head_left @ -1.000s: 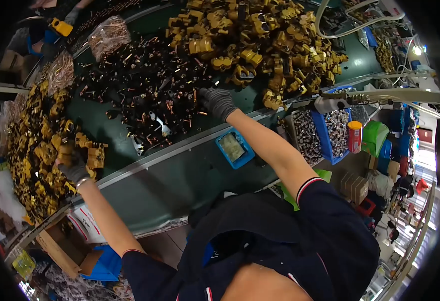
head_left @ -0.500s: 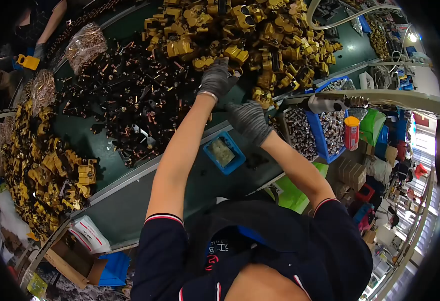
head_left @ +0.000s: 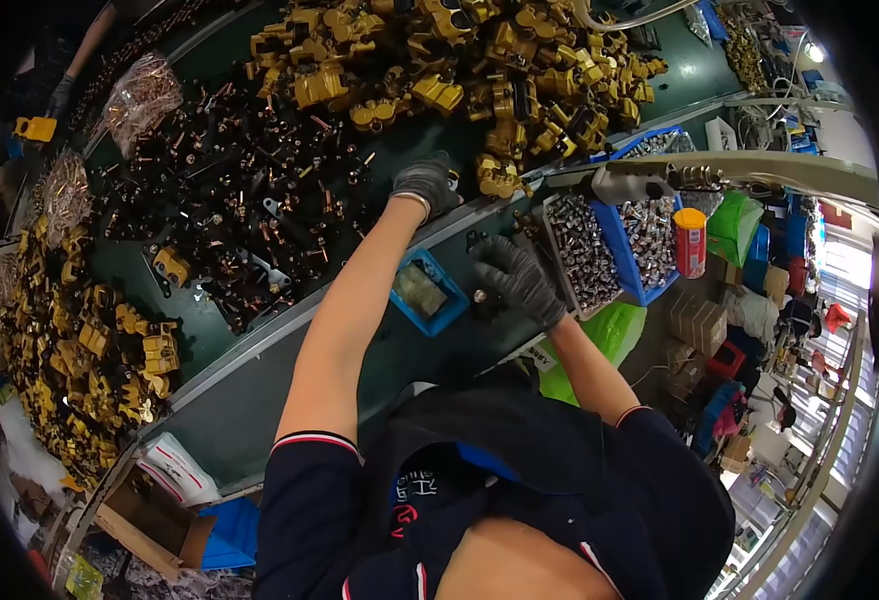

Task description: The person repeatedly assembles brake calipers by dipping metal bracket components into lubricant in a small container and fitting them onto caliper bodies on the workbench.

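Observation:
My left hand (head_left: 425, 187), in a grey glove, is at the near rim of the green bench, just below the heap of gold brake calipers (head_left: 437, 93). Its fingers are curled, and a small bright bit shows at the fingertips; what they hold is mostly hidden. My right hand (head_left: 521, 281), also gloved, hovers over the lower ledge with fingers apart, close to a few small dark parts (head_left: 480, 297). Between the hands sits a blue tray (head_left: 428, 326) with a pale, translucent block or bag inside. One gold caliper (head_left: 171, 266) lies by the black parts.
Black brackets and copper-coloured bolts (head_left: 249, 190) spread across the bench. Metal fittings fill a grey bin (head_left: 581, 255) and a blue bin (head_left: 641, 290), beside a red jar (head_left: 690, 243). A power tool (head_left: 634, 185) hangs above them. More gold calipers (head_left: 79, 350) are heaped left.
My left hand has come from the caliper heap to the bench rim. My right hand has moved down over the ledge, its fingers spreading. A gold caliper now lies at the black parts' left side.

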The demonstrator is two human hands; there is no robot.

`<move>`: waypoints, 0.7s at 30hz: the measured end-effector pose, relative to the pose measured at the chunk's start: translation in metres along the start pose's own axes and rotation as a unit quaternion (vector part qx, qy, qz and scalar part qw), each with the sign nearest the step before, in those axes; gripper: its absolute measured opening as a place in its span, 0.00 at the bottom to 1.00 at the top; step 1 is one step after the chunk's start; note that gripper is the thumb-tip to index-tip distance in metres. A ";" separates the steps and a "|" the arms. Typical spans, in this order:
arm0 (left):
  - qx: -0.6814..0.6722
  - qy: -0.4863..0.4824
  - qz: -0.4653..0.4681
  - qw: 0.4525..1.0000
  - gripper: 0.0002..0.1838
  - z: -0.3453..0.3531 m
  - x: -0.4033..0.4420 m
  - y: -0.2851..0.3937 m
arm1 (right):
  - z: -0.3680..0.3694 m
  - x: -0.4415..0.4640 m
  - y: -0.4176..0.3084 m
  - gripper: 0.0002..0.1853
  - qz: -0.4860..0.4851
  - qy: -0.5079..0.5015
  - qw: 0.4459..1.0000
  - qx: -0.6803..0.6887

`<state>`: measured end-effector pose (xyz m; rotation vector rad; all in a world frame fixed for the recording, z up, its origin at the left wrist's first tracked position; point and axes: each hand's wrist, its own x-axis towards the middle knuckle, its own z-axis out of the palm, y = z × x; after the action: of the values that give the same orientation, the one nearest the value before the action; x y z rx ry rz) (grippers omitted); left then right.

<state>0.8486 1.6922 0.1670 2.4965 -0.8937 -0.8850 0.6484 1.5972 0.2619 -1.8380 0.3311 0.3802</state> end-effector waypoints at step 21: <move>-0.428 0.396 0.026 0.812 0.15 0.007 -0.183 -0.069 | 0.077 0.037 0.043 0.16 0.066 -0.085 0.994 0.033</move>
<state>0.7632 1.8637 0.2083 1.7190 -0.1744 -0.0800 0.6573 1.6575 0.1874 -1.7115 0.3447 0.6060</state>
